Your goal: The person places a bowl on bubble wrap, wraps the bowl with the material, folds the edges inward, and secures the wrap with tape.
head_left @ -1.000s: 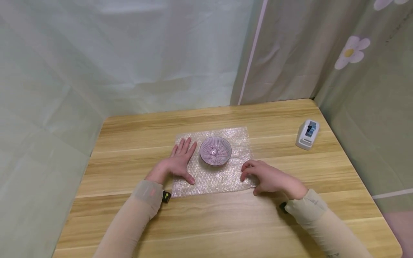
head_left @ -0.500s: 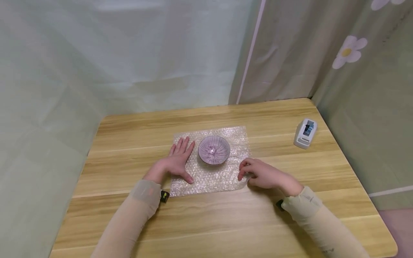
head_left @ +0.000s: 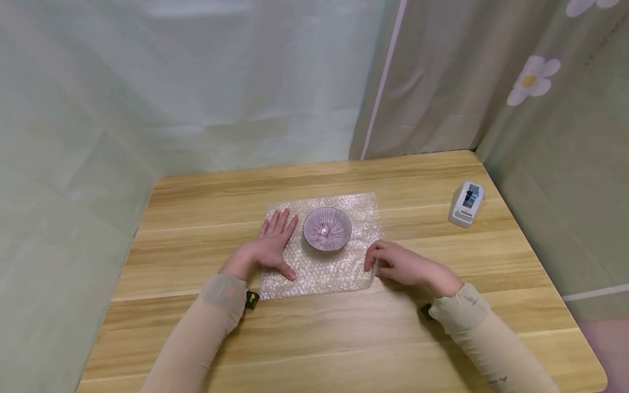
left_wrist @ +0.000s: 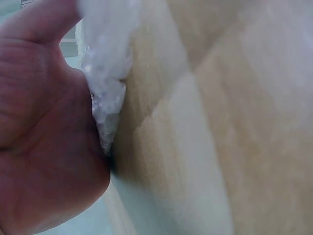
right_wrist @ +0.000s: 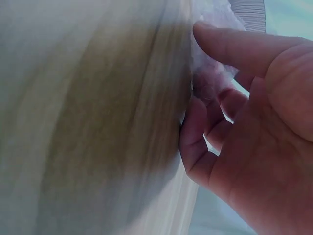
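A sheet of bubble wrap point(head_left: 319, 275) lies flat on the wooden table, and a small purple-striped bowl point(head_left: 327, 229) stands upright on it. My left hand point(head_left: 272, 245) rests with spread, straight fingers on the sheet's left side, left of the bowl. At the right edge, my right hand point(head_left: 400, 263) pinches the bubble wrap between thumb and curled fingers, and the near right corner is lifted a little. In the right wrist view the thumb point(right_wrist: 220, 44) lies over the bubble wrap point(right_wrist: 212, 73), with fingers behind it. The left wrist view shows the left palm point(left_wrist: 44, 127) beside the sheet's edge.
A white tape dispenser point(head_left: 466, 204) stands on the wooden table point(head_left: 314, 338) at the far right. Pale curtains point(head_left: 245, 82) hang behind the table and along both sides.
My right hand has moved slightly left and closed its fingers and thumb on the bubble wrap's near right corner, which has come up. The left hand and bowl stay in place.
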The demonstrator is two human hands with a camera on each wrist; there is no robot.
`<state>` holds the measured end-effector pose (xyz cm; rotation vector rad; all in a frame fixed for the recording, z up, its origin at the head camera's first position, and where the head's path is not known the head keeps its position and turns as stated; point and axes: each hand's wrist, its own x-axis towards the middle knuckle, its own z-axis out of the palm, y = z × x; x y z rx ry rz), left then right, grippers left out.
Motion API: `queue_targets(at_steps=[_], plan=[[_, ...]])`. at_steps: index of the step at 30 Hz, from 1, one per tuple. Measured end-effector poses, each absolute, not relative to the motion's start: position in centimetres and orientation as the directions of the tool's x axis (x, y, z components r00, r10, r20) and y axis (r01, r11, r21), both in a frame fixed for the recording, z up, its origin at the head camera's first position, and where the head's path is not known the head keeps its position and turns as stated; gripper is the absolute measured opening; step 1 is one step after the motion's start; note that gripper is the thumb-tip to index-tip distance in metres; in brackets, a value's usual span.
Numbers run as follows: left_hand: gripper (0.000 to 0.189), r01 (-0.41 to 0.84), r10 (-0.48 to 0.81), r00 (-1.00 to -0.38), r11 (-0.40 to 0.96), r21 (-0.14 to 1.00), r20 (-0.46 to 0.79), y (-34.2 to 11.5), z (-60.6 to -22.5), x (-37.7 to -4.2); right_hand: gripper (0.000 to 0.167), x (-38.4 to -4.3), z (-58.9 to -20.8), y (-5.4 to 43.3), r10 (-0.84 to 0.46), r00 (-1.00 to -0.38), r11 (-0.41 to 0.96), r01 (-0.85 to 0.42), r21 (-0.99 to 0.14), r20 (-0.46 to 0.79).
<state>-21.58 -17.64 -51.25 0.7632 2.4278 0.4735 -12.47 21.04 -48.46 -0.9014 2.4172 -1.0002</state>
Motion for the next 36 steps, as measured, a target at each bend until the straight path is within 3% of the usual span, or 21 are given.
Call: queue_targets(at_steps=[8, 36], plan=[[0.17, 0.431, 0.619, -0.688, 0.769, 0.473, -0.379, -17.69, -51.83, -21.81, 0.008, -12.42, -48.57, 20.94, -0.669, -0.74, 0.562, -0.436, -0.703, -0.076], [0.169, 0.42, 0.612, -0.694, 0.773, 0.476, -0.381, -17.74, -51.67, -21.68, 0.01, -12.43, -48.78, 20.72, -0.645, -0.759, 0.582, -0.409, -0.703, -0.092]])
